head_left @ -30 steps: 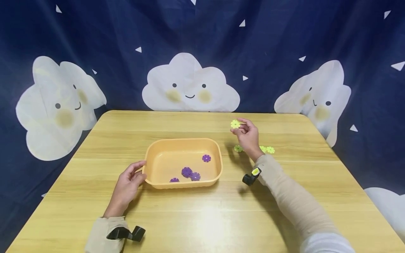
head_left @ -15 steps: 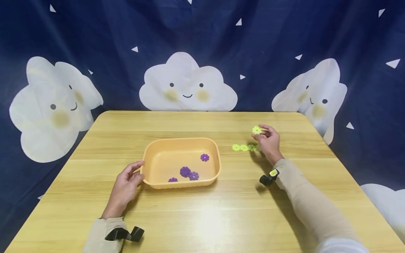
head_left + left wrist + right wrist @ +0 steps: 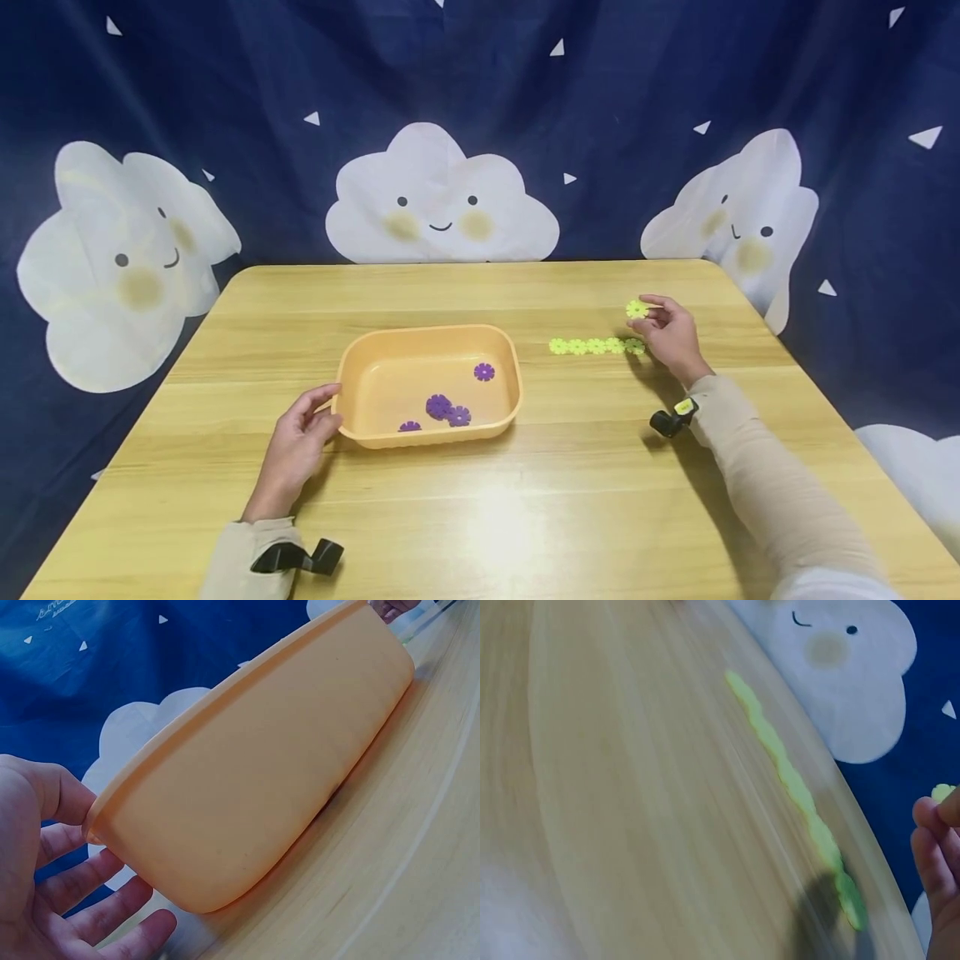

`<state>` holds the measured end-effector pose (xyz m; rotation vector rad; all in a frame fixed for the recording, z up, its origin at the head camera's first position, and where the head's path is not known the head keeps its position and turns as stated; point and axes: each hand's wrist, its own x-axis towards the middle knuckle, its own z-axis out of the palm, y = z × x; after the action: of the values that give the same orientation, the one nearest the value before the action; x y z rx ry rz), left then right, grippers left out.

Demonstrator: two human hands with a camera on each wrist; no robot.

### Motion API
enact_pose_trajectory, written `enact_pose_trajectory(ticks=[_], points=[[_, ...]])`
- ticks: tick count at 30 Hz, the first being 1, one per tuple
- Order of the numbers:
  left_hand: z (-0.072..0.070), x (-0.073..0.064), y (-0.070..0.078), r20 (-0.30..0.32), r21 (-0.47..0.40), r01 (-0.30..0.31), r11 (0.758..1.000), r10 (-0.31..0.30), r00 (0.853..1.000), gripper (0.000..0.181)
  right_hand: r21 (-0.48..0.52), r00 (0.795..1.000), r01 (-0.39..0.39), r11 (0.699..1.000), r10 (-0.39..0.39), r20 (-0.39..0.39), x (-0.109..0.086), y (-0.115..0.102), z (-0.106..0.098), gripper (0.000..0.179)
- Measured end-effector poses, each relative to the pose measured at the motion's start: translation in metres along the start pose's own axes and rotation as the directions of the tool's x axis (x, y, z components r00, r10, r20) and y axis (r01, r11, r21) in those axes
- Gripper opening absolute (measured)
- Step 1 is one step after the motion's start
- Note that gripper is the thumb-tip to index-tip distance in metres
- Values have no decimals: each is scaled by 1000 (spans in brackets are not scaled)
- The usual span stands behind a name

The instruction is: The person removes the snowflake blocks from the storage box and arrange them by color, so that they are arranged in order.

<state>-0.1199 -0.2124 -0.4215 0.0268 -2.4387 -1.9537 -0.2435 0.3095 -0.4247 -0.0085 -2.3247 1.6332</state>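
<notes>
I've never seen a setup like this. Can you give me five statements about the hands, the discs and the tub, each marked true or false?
1. The right hand pinches a yellow-green, flower-shaped disc above the wooden table. True.

2. The left hand holds a disc too. False: it holds the left end of the orange, round-cornered, plastic-looking tub.

3. Purple, flower-shaped discs lie inside the tub. True.

4. The straight row of yellow-green discs lies in the tub. False: it lies on the table, to the right of the tub.

5. The dark blue cloth backdrop behind the table shows white smiling clouds. True.
</notes>
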Motion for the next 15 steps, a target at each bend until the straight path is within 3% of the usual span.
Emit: enact_pose_trajectory(ticks=[6,15], points=[[0,0,-2,-8,-3,-11,1000,11,1000,42,-179,999,-1,984,9,46,1,11,-18,45],[1,0,-2,-11,-8,-4,1000,4,1000,42,-409,988,92,908,-32,151,-5,21,-38,37]])
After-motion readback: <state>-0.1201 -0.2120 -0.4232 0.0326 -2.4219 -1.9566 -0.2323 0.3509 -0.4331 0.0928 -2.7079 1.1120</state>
